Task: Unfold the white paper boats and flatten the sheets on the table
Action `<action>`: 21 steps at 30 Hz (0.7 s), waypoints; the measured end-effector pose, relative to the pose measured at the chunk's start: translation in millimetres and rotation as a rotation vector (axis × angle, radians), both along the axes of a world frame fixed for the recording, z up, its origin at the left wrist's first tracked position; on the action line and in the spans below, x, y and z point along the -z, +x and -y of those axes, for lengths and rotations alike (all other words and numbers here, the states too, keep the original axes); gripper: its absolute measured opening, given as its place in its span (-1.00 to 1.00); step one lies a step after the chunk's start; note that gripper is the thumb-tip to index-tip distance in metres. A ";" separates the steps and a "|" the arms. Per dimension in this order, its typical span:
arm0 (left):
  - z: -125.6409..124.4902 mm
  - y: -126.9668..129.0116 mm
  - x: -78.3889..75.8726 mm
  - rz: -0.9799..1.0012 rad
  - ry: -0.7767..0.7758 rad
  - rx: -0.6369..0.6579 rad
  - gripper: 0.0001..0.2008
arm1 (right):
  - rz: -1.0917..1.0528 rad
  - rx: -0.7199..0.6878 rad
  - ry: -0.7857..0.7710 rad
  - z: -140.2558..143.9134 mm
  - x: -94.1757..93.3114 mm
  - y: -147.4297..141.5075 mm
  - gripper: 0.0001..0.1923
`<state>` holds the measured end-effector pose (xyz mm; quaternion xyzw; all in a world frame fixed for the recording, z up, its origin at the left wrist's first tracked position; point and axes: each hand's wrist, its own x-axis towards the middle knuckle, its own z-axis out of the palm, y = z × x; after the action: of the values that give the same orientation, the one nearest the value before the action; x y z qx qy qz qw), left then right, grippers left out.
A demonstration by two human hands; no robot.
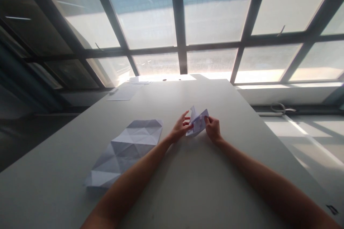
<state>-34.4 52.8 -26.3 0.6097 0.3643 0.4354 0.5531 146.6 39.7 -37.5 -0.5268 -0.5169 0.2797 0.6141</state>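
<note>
Folded paper [199,124]: white, small, angular, a narrow flap standing at its upper left; held over mid-table, contact with the surface unclear. Right hand [213,128]: fingers pinched closed on its right edge. Left hand [179,128]: thumb and curled fingers on its left side, index finger raised.

Count: one folded paper; one large creased sheet [138,137] toward 8 o'clock, its facets shaded grey; at least two flat sheets [123,94] toward 10, overlap unclear.

Table [199,179]: white, smooth. Dark-framed windows [153,14] at 12, sunlit; coiled cable [278,107] toward 3.
</note>
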 end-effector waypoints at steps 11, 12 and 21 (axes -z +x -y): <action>-4.6 -1.6 3.5 0.155 -0.201 0.026 -0.72 | -0.393 -0.173 -0.049 -6.5 4.6 8.7 -0.57; -5.6 -1.3 4.7 0.170 -0.201 0.015 -0.70 | -0.401 -0.180 -0.049 -6.6 5.2 8.2 -0.56; -8.1 -0.6 9.0 0.149 -0.059 -0.240 -0.62 | -0.134 -0.337 -0.002 5.2 -1.5 -1.0 -0.49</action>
<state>-34.9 60.9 -35.3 0.5112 0.4053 0.5316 0.5402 145.6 34.5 -36.0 -0.4135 -0.5557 0.4134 0.5910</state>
